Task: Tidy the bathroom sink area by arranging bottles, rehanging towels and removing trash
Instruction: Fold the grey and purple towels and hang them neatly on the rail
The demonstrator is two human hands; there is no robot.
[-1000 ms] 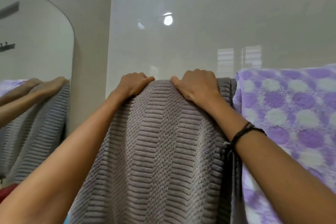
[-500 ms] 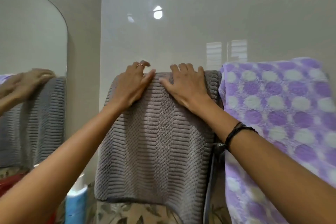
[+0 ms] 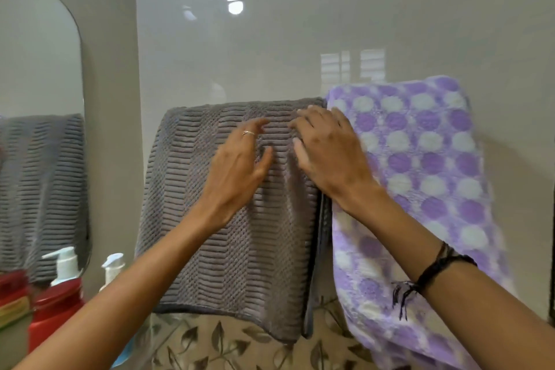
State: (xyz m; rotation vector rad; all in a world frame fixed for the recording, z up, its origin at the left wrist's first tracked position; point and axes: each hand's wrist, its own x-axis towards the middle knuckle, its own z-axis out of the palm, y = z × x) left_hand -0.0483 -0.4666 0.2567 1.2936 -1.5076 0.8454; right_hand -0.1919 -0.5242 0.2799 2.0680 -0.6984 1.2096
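The grey towel (image 3: 240, 219) hangs folded over a rail against the glossy wall (image 3: 300, 24), its ribbed front face falling straight down to a hem just above a leaf-patterned surface (image 3: 228, 342). Both hands are in front of the upper part of this towel. The left hand (image 3: 240, 165) has its fingers extended and slightly spread, a ring on one finger, and it holds nothing; the blur makes it impossible to tell whether its fingertips touch the cloth. The right hand (image 3: 327, 153) is near the grey towel's top right corner, fingers relaxed and gently bent, gripping nothing; whether it rests on the fabric cannot be told either. A dark braided band (image 3: 438, 270) circles the right wrist.

Immediately right of the grey towel, touching its edge, hangs the purple and white spotted towel (image 3: 420, 189), draped over the same height and reaching lower than the grey one. Left of the grey towel, past a strip of bare wall, is the mirror (image 3: 39, 69), which shows a reflection of the grey towel. Below the mirror, to the lower left of the grey towel, stand a red bottle (image 3: 51, 309) with a white pump top and, nearer the towel, a second bottle with a white pump (image 3: 112, 267), partly hidden behind the left forearm
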